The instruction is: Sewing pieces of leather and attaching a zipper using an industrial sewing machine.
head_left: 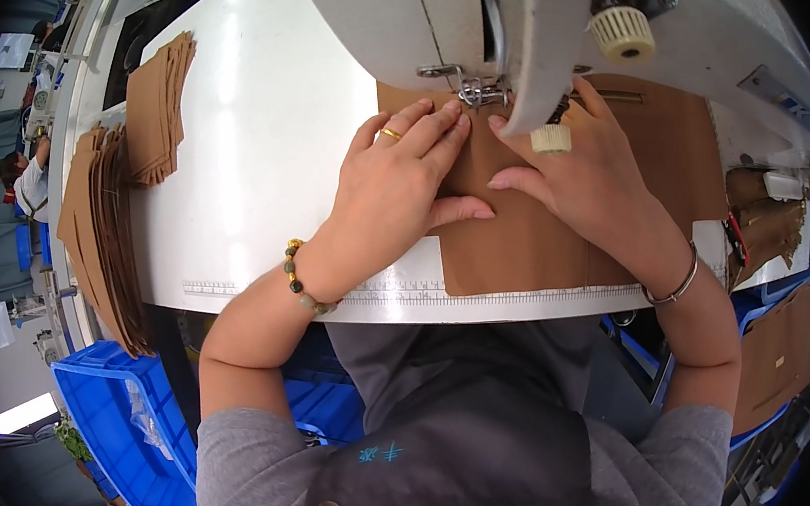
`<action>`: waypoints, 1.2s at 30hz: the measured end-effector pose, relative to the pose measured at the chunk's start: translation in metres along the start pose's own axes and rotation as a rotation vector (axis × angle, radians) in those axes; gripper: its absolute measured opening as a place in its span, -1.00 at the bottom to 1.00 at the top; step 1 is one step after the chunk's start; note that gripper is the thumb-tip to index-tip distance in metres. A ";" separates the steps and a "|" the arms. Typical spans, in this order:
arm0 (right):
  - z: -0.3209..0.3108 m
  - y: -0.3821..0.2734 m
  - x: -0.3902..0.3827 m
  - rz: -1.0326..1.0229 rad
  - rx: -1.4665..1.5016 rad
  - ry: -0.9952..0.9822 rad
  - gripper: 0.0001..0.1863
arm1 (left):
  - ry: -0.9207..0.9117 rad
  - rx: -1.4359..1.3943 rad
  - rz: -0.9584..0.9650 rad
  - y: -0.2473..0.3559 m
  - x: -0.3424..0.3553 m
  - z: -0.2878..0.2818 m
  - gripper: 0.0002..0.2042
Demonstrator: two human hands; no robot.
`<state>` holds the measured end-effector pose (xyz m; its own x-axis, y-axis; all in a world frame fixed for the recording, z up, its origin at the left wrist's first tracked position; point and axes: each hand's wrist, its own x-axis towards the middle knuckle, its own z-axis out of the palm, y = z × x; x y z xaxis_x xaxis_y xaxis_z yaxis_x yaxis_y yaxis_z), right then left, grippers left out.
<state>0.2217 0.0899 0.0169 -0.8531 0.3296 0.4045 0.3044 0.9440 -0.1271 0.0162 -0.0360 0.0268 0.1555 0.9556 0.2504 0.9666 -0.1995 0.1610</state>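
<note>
Numbered ruler scale (390, 296) along white table's (268, 138) edge, nearer body than fingers (427, 132). Teal characters (380, 453) on dark apron (475, 471), farther back from fingers. Blue-lettered plate (780, 99) on sewing machine (392, 12), right of fingers.

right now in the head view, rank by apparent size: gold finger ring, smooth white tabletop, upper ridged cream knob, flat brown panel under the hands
1. Smooth white tabletop
2. Flat brown panel, partly covered
3. Ridged cream knob
4. Gold ring

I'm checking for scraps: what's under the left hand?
Under the left hand, a brown sheet shows at the fingertips, white table at the wrist; what the palm covers cannot be seen.
</note>
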 end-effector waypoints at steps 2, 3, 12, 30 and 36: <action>-0.001 -0.001 0.000 0.001 -0.002 -0.008 -0.51 | 0.023 0.052 0.004 0.000 0.000 -0.001 -0.17; -0.002 -0.001 0.000 0.011 0.003 -0.016 -0.50 | 0.024 0.053 0.005 0.001 0.000 0.000 -0.17; -0.001 0.002 0.000 0.001 0.026 0.010 -0.48 | 0.031 0.055 0.016 0.000 0.002 0.000 -0.17; -0.028 0.033 0.012 0.312 0.214 0.397 -0.83 | 0.065 0.061 0.025 -0.003 0.003 0.002 -0.19; -0.032 0.044 0.009 0.192 0.254 0.368 -0.84 | 0.063 0.060 0.022 0.000 0.001 0.002 -0.18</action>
<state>0.2407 0.1345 0.0437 -0.5715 0.5143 0.6395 0.2894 0.8555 -0.4294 0.0163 -0.0348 0.0254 0.1651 0.9351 0.3135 0.9739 -0.2048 0.0980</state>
